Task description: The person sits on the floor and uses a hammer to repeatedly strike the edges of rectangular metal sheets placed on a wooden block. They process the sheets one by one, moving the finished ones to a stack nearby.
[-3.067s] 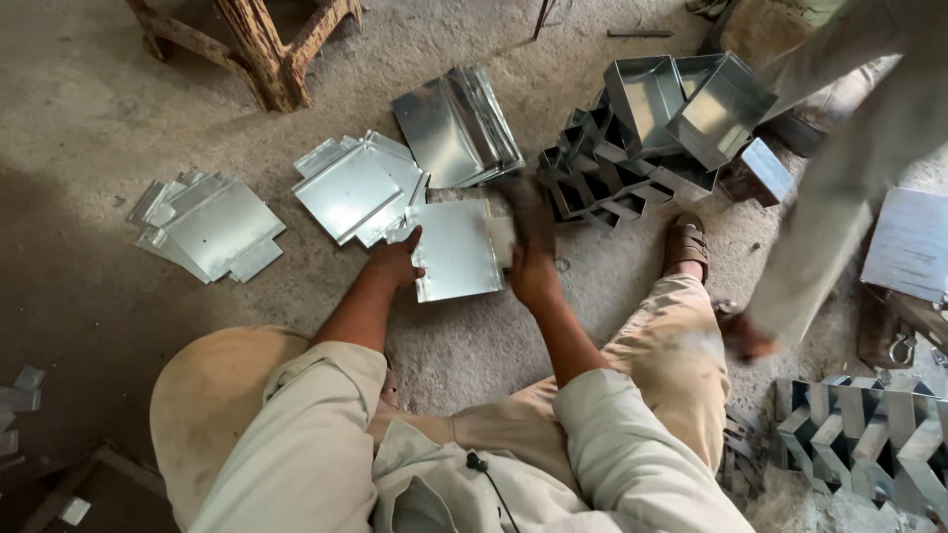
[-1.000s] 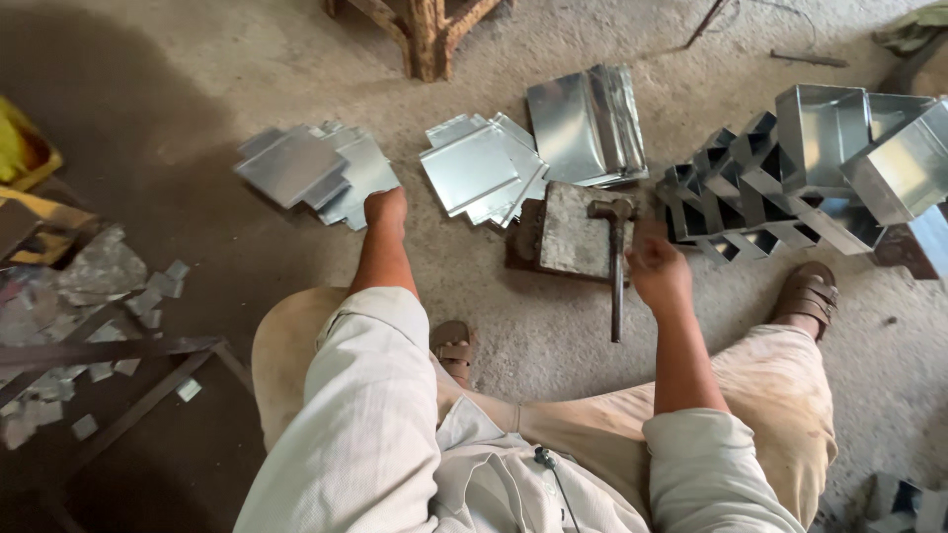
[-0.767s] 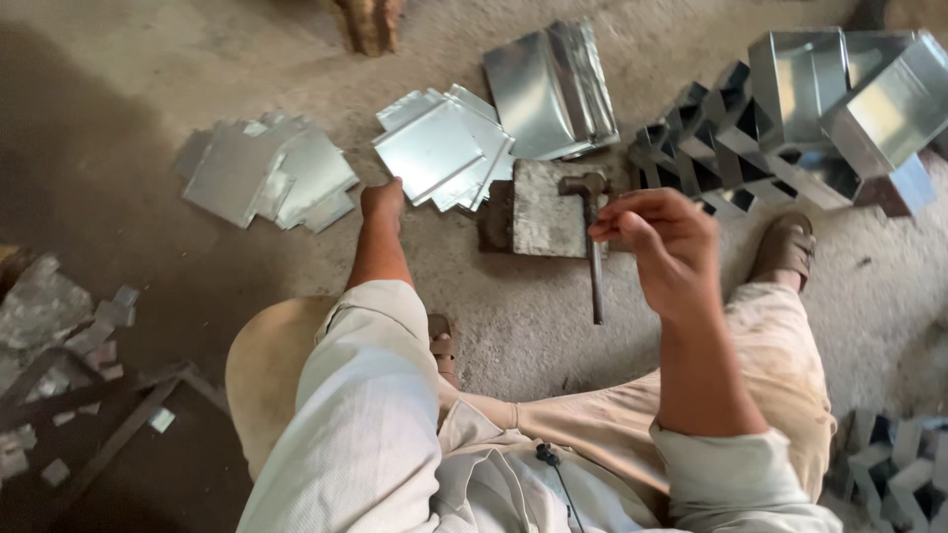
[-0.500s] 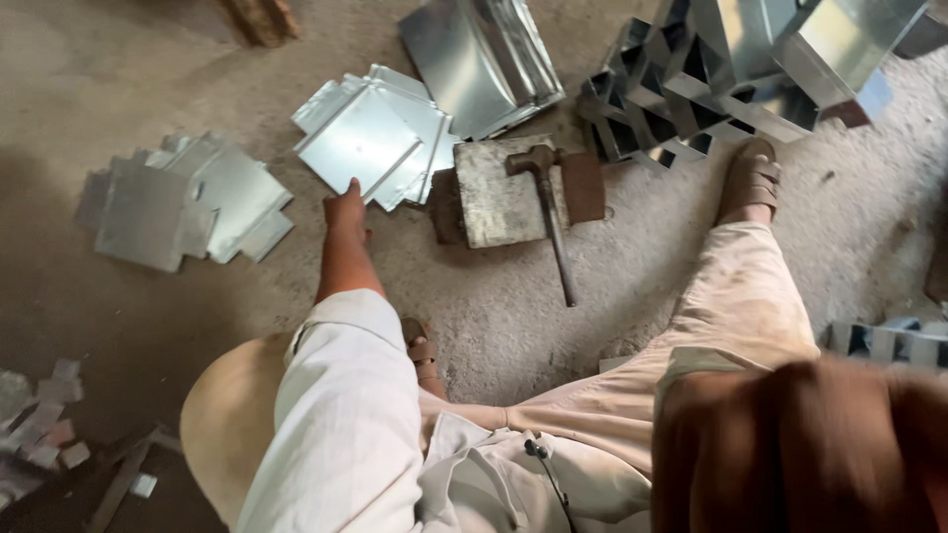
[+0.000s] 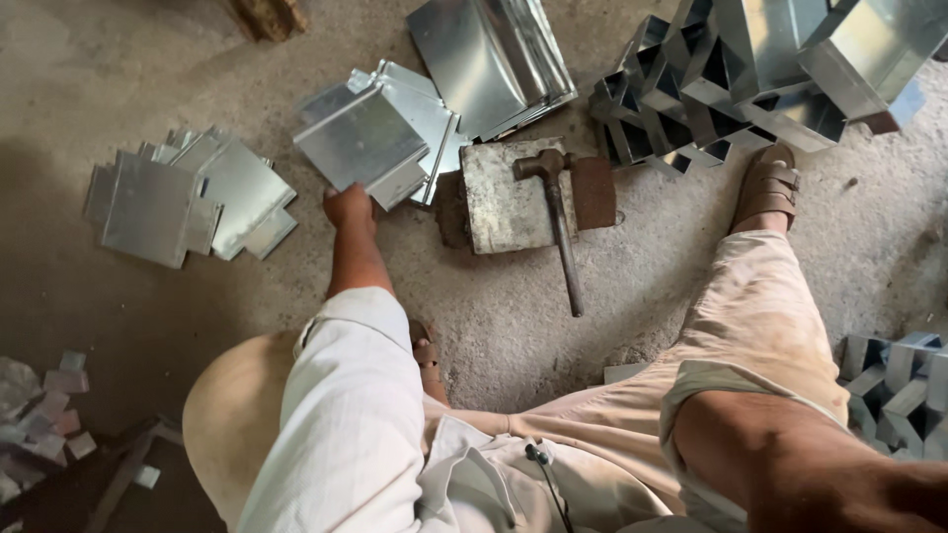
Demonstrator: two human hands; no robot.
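My left hand (image 5: 348, 205) reaches forward and grips the near edge of a flat metal sheet (image 5: 357, 138), tilted up off the pile of similar sheets (image 5: 434, 118) behind it. A hammer (image 5: 555, 212) lies loose across a worn metal block (image 5: 499, 197) on the ground, with its handle pointing toward me. Only my right forearm (image 5: 790, 464) shows at the bottom right, pulled back near my body. The right hand itself is out of the picture.
A second pile of cut sheets (image 5: 173, 197) lies at the left. Folded sheets (image 5: 494, 54) and stacked bent metal boxes (image 5: 731, 79) fill the top right. My sandalled foot (image 5: 765, 188) rests beside them. Scraps (image 5: 39, 415) lie bottom left, more bent pieces (image 5: 899, 375) at the right.
My right hand let go of the hammer, left it on the block and drew back out of view. My left hand took hold of a sheet and tipped it up.
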